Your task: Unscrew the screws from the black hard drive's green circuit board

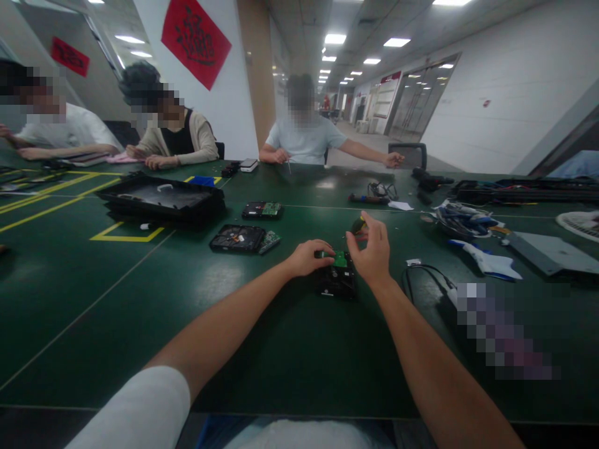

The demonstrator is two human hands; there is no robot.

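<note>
Far left: two seated people, hands rested on the table [262, 349] edge. A black tray [161, 198] is set on the green top beside yellow floor-style tape marks; a small white piece [165, 186] is seen lying in it, the rest of its contents cannot be made out. Right of the tray: one drive [262, 210] with green board up, nearer another opened drive [238, 238] with a loose board [270, 241] touching its right edge.

Centre: small black drive [337, 279] flat on the table, green board [340, 259] on its far end. Left hand [309, 257] is laid over the drive's far-left corner, fingers curled, gripping it. Right hand [372, 248] is raised just above the drive's right side, fingertips pinched on a screwdriver [358, 225] with dark, yellow-green handle.

Right: black cable [423, 274], white-blue tool [486, 260], cable heap [461, 218], grey plate [552, 252]. A third person is seated across, arms spread.
</note>
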